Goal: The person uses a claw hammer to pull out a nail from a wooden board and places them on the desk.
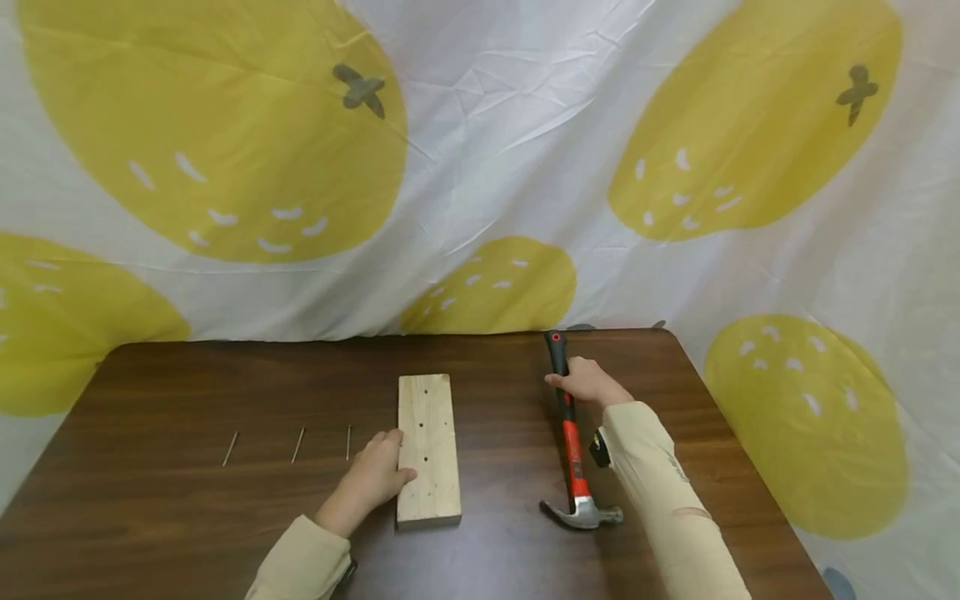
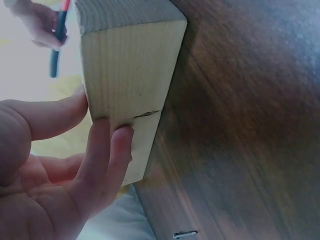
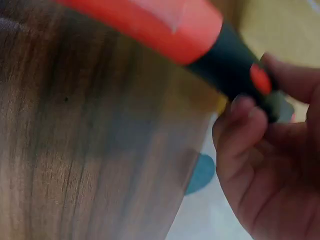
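A pale wooden block (image 1: 435,492) with several small dark holes in its top lies lengthwise on the table. My left hand (image 1: 375,471) rests against its left side, with the thumb at the top edge and fingertips on the side face, beside a dark knot in the left wrist view. To the block's right, my right hand (image 1: 592,382) grips the black part of a claw hammer (image 1: 573,454) handle. The hammer's metal head (image 1: 585,512) points towards me, its claw to the left. In the right wrist view fingers and thumb curl round the handle (image 3: 227,60).
Three nails lie apart to the left of the block: one far left (image 1: 230,448), one in the middle (image 1: 297,445) and one near the left hand (image 1: 348,442). The brown table (image 1: 150,517) ends at a hanging fruit-print cloth (image 1: 495,167) behind and at the right.
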### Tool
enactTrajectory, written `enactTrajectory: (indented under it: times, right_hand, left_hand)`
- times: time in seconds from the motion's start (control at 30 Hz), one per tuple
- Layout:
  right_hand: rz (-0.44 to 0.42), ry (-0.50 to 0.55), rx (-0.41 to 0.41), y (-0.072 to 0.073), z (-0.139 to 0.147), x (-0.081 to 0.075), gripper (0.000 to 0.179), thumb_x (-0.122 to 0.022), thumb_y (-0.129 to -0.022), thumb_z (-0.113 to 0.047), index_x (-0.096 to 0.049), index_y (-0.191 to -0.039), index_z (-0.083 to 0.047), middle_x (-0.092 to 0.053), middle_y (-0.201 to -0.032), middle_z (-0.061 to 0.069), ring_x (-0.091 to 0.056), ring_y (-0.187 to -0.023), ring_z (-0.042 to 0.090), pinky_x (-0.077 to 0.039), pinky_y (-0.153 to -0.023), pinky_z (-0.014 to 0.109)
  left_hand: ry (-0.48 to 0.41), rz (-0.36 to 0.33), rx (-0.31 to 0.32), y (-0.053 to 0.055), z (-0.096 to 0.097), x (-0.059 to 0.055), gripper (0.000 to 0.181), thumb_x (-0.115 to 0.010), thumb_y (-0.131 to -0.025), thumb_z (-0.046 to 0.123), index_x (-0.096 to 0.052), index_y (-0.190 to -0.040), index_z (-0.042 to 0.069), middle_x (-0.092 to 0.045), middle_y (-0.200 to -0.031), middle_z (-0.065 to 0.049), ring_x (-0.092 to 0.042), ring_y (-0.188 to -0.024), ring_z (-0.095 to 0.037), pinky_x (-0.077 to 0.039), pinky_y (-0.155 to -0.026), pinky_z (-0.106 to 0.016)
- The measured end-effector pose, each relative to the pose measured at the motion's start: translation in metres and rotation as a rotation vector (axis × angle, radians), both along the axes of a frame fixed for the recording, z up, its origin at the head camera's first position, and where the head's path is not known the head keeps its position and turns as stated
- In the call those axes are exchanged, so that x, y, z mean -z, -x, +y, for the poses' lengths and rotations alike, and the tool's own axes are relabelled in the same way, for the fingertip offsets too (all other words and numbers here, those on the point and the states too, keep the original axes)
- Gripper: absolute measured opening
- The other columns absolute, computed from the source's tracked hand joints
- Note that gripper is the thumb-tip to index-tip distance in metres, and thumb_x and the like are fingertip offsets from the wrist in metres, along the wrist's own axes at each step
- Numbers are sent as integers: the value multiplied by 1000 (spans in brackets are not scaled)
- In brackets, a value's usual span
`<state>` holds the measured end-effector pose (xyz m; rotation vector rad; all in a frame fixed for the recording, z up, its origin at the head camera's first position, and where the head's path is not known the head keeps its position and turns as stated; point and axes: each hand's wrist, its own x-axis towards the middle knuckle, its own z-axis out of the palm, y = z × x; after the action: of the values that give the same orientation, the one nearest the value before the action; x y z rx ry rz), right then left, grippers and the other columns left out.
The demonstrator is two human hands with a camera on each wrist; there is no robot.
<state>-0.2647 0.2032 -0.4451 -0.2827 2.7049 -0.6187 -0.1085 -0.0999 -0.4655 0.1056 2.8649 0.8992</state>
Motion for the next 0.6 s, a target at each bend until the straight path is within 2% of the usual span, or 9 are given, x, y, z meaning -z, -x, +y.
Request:
enactTrajectory:
  times: [0.1,0.2,0.3,0.4,0.53,0.6]
  right_hand:
    - [65,-143,21,5,-14,14,30,-61,-85,-28,-57,-71,-1,-55,-61,8,-54,-54,20,-45,-52,31]
    - [99,-216,68,6,-23,30,33,-65,-82,-28,-61,-84,4,-62,-78,18,-61,-68,29,-50,-59,39]
    - [115,-203,143,4,-28,43,40,-69,-80,-28,-60,-95,7,-62,-87,23,-62,-74,34,-51,-61,42]
    - [117,-168,196,2,-30,50,42,-71,-78,-28,-60,-95,8,-62,-86,23,-62,-74,33,-51,-61,41]
    - [107,-163,203,0,-32,54,40,-71,-78,-29,-61,-93,7,-62,-82,19,-61,-69,30,-50,-58,40]
    - [120,-207,173,-4,-32,54,44,-66,-82,-34,-61,-99,7,-62,-88,20,-61,-74,31,-50,-60,43]
  left_hand:
    - [-2,-6,1,0,-1,1,51,-72,-75,10,-50,-114,-14,-54,-106,-30,-55,-97,-43,-46,-82,-51]
    - [-12,-17,5,-1,0,1,51,-72,-75,10,-49,-115,-14,-53,-107,-31,-55,-97,-43,-46,-82,-51]
    - [-19,-23,0,-4,-1,2,51,-72,-75,9,-49,-114,-14,-53,-106,-31,-55,-96,-44,-47,-81,-51]
    - [-17,-20,0,-8,-1,3,50,-72,-74,9,-50,-112,-14,-54,-104,-29,-56,-95,-42,-47,-80,-50]
    - [-15,-25,-4,-11,-1,8,51,-71,-76,10,-48,-115,-14,-53,-107,-30,-55,-95,-44,-46,-81,-52]
    - [11,3,23,-11,-3,10,51,-68,-79,11,-46,-118,-15,-50,-110,-31,-53,-98,-45,-45,-82,-53]
